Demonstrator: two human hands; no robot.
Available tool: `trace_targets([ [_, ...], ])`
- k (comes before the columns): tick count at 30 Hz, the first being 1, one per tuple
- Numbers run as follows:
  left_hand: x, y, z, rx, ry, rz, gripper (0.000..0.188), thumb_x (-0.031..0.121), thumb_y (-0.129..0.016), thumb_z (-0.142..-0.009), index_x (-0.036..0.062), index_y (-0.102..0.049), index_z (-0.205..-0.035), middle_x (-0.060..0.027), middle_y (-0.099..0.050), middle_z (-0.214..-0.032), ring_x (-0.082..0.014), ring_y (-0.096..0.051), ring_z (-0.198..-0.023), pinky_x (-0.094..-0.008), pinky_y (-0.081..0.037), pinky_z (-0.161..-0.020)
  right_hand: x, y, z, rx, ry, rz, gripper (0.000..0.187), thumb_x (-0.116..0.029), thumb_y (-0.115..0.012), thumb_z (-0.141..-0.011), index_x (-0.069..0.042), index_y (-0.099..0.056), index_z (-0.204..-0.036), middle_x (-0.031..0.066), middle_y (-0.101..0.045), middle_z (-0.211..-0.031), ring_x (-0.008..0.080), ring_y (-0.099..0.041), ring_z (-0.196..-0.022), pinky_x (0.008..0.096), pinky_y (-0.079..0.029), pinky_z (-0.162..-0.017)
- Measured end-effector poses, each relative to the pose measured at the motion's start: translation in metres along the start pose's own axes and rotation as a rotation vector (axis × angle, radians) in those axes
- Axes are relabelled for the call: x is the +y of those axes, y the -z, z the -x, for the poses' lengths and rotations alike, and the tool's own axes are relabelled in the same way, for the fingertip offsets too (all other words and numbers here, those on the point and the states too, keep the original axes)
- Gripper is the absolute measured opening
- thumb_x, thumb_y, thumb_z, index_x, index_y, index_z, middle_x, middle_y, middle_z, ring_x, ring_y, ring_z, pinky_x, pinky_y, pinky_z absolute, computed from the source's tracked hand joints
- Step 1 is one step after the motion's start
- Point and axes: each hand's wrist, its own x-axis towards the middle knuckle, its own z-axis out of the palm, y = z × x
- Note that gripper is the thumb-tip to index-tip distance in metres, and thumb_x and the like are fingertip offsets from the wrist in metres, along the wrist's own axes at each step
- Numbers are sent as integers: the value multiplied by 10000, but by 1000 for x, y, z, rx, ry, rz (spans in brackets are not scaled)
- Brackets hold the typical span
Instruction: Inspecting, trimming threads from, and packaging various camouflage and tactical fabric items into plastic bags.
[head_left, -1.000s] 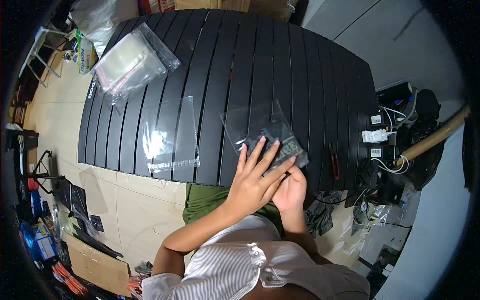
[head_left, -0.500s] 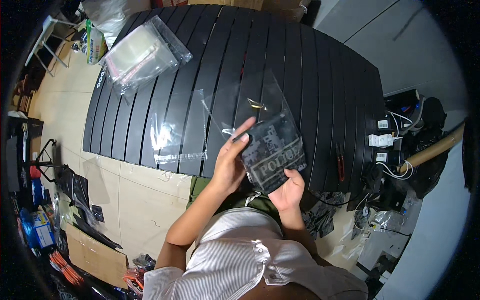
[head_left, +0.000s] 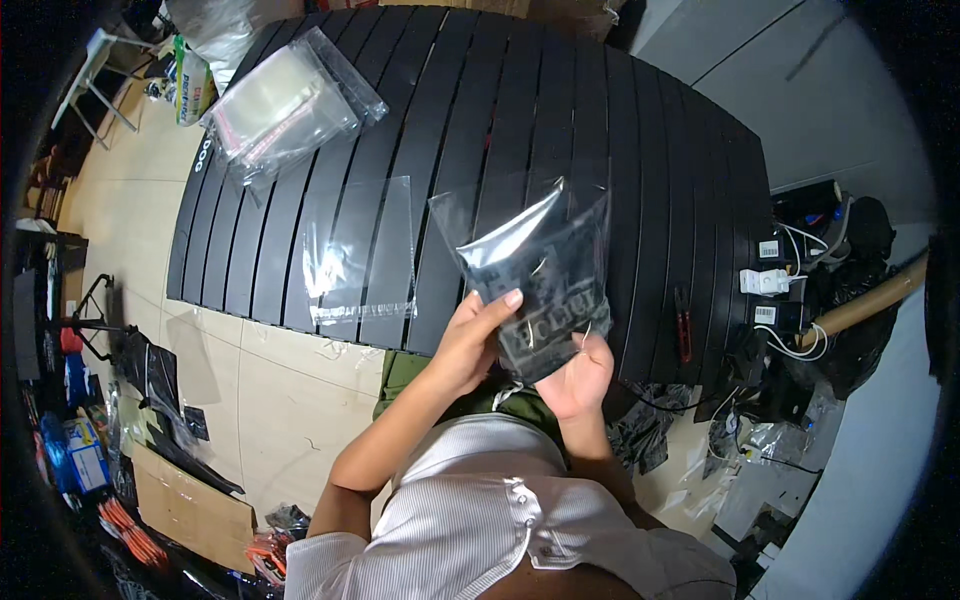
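Glossy film has shifted since half a second ago: the held bag (head_left: 520,240) now spreads and shines above and across the dark item, whose printed face showed more clearly then, while both hands are in nearly the same spot. Largest of all is the black slatted table (head_left: 690,180), with the person seated at its near edge. Cardboard (head_left: 195,510) lies on the floor at the lower left, and a brown tube (head_left: 865,290) leans at the right. On the table's far left rests a stack of clear packaging (head_left: 275,110); nearer, a single clear bag (head_left: 360,250) lies flat, just left of the held one. Between the hands, at the near edge, is the dark patterned item (head_left: 550,330), tilted, with clear film over its face (whether it sits fully inside, I cannot tell). The left hand (head_left: 468,345) grips film and item together at the left side, thumb in front. The right hand (head_left: 578,380) holds the lower right edge, its thumb in front and its fingers hidden behind. Smaller still, a white plug block (head_left: 765,282) stands by the table's right side, and red-handled pliers (head_left: 684,330) lie near that edge
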Motion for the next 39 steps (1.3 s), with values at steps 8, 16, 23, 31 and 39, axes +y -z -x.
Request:
trace_targets([
  [8,-7,-2,3,-36,69,-136,393,124,-641,-802,4,-489,-1143,-68,-569,-1083,-150,-528,-1017,-297,-401,-899,0,-4,-2,62,18,-5,458,-116,-450,-773,59,-457,-1195,177,-528,-1195,299,-501,-1117,427,-351,-1001],
  [16,-6,-1,-8,30,-209,185,546,364,-393,-934,63,-266,-1372,-120,-427,-1297,-237,-462,-1155,-373,-363,-985,0,-4,-5,84,17,89,507,-34,-409,-763,13,-405,-1268,159,-476,-1268,290,-444,-1188,452,-305,-1037],
  [23,-20,5,-4,192,-50,-207,430,278,-476,-921,20,-404,-1257,-57,-500,-1195,-145,-452,-1113,-285,-328,-970,-2,0,-11,164,98,166,509,-40,-412,-763,16,-393,-1269,160,-462,-1278,292,-434,-1197,450,-308,-1036],
  [31,8,1,-12,60,-172,114,511,338,-369,-948,101,-250,-1386,-111,-441,-1289,-215,-464,-1156,-354,-385,-971,4,-4,4,233,-2,230,522,-15,-394,-767,19,-363,-1288,162,-455,-1282,287,-441,-1191,451,-313,-1035],
  [39,-25,13,1,184,85,45,303,275,-535,-862,0,-576,-985,-116,-635,-918,-203,-621,-846,-349,-510,-744,-10,16,8,339,-118,171,348,-110,-477,-801,64,-520,-1100,152,-604,-1051,263,-563,-1003,397,-390,-934],
])
